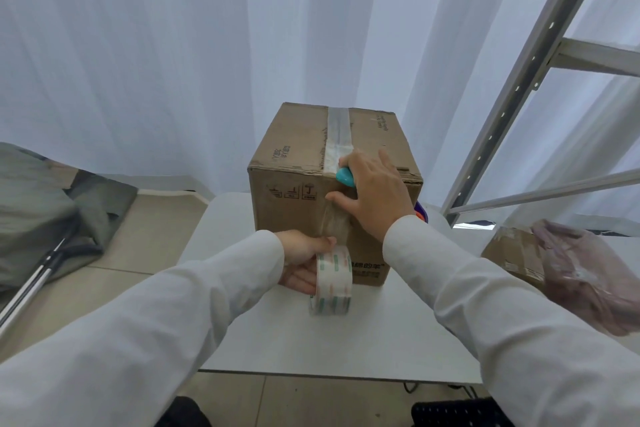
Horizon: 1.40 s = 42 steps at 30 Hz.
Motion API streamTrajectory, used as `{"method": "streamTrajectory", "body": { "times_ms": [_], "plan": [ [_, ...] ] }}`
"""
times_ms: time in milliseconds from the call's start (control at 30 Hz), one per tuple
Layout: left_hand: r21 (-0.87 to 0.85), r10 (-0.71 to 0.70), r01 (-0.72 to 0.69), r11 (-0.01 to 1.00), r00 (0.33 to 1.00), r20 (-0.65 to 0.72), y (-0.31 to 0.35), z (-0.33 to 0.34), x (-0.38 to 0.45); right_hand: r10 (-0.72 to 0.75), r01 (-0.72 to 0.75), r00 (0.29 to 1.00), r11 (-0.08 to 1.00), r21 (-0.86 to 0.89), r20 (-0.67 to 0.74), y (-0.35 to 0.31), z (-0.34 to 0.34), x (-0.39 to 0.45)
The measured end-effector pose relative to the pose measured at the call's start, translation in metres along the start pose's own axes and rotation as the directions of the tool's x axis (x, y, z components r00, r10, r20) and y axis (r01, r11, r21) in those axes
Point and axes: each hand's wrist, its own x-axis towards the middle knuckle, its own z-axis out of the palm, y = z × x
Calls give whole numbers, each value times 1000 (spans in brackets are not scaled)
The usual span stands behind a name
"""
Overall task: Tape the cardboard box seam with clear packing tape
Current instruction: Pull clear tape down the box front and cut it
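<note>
A brown cardboard box [294, 156] stands on a white table [346, 340]. Clear tape [338, 135] runs along its top seam and down over the near edge. My left hand [301, 260] grips the roll of clear packing tape [332, 284] low in front of the box, with a stretch of tape [334, 224] rising from the roll up the box's front face. My right hand [374, 194] presses flat on the box's top front edge, thumb on the front face, with a small teal tool [345, 177] under its fingers.
A second small cardboard box [512, 253] and a pinkish plastic bag [588, 274] sit at the table's right. A metal shelf frame [519, 80] rises at the right. Grey fabric [41, 211] and a pole lie on the floor left. White curtains hang behind.
</note>
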Motion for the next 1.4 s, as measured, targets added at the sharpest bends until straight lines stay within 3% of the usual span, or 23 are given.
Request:
{"method": "streamTrajectory", "body": {
  "times_ms": [133,267,333,367,433,467,533,600,633,667,733,833,1033,1200,1233,1300,1333,1367,1400],
  "plan": [
    [-2,105,-106,994,989,-102,-6,6,6,-11,11,1000,1000,-1,-19,1,4,-3],
    [19,118,-117,993,982,-149,-6,5,7,-9,9,999,1000,-8,-32,0,5,-4],
    [143,172,-144,979,963,-206,-6,5,3,0,0,1000,1000,-4,-19,1,4,-4],
    [335,253,-163,928,936,-245,-6,5,0,5,-4,1000,1000,2,-11,1,4,-3],
    [779,518,-117,615,806,-288,-1,0,-11,17,-18,1000,999,28,11,3,3,0],
    [883,654,-93,460,708,-267,4,-4,-18,27,-28,999,999,45,26,4,1,2],
    [943,873,-171,287,452,-183,16,-15,-30,49,-55,996,995,86,70,7,-3,6],
    [966,992,-245,86,115,-59,25,-26,-30,59,-75,991,989,132,116,10,-8,8],
    [980,1000,-200,5,13,-3,29,-28,-27,57,-77,990,985,153,133,11,-10,9],
    [990,999,-133,-42,-20,40,32,-30,-24,50,-75,988,983,169,146,12,-12,9],
    [996,993,-31,-81,79,83,35,-30,-14,28,-58,985,983,176,170,14,-15,9],
    [995,961,-39,-90,261,97,40,-28,-7,-28,4,983,991,130,180,16,-15,7],
    [999,924,-24,-28,380,35,41,-28,1,-128,120,983,990,71,130,18,-9,2],
    [998,930,-48,36,368,-16,35,-24,6,-155,147,983,986,80,100,21,-8,2],
    [998,945,-61,27,326,-6,32,-24,4,-155,146,983,985,89,100,22,-8,2],
    [991,995,-132,-8,96,21,24,-24,0,-155,144,983,984,107,100,24,-7,3],
    [974,1000,-224,26,9,-24,19,-24,-4,-155,143,983,984,110,101,24,-7,4],
    [928,993,-354,114,45,-105,14,-21,-11,-154,143,983,983,112,101,25,-6,4],
    [847,963,-461,263,178,-202,8,-15,-16,-155,144,983,983,117,98,26,-6,4]
  ]
}}
